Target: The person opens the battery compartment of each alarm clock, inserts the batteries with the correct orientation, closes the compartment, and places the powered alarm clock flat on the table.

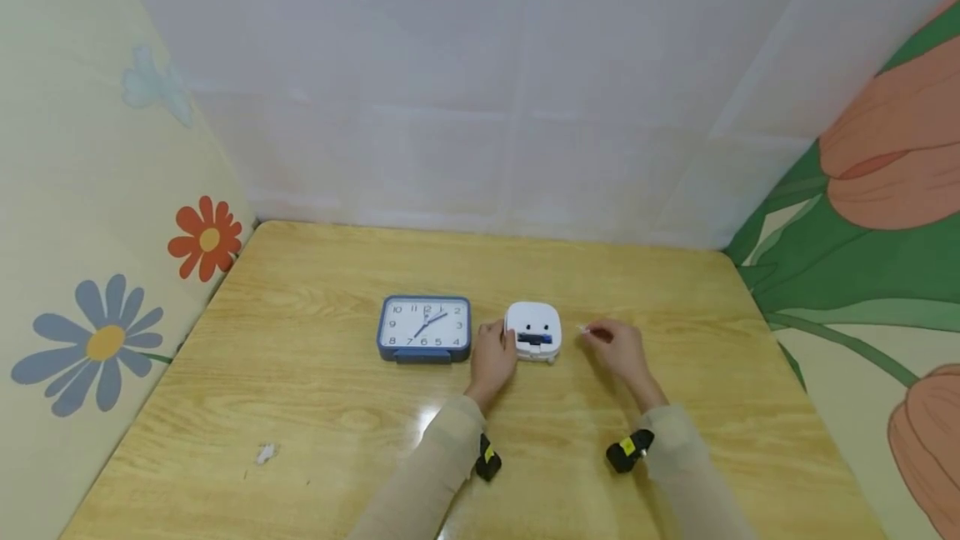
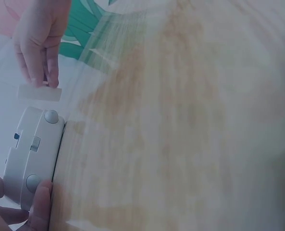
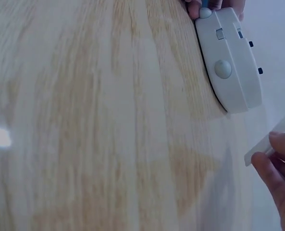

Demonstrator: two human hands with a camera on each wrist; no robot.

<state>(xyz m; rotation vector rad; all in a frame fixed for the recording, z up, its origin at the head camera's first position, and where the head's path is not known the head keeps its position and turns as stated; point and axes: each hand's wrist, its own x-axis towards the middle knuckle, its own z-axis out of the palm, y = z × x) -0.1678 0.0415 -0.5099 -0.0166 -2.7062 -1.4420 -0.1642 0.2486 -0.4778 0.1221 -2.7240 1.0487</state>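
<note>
A white rounded-square device (image 1: pixel 534 313) lies on the table with two black dots and an uncovered slot on its upper side. A dark blue and black piece, seemingly a battery (image 1: pixel 535 339), sits in the slot. My left hand (image 1: pixel 492 359) grips the device by its left side, thumb on top. Two round knobs show along its edge in the left wrist view. Off to its right, my right hand (image 1: pixel 619 348) pinches a small flat white cover (image 3: pixel 265 147) between thumb and fingers, apart from the device. In the left wrist view the cover (image 2: pixel 39 92) appears just beyond it.
Left of my left hand, a blue-framed clock (image 1: pixel 423 327) lies face up. A small white scrap (image 1: pixel 266 453) is at the table's front left. The wooden table (image 1: pixel 345 265) meets a white sheet (image 1: pixel 450 107) at the back, with flower-printed walls on both sides.
</note>
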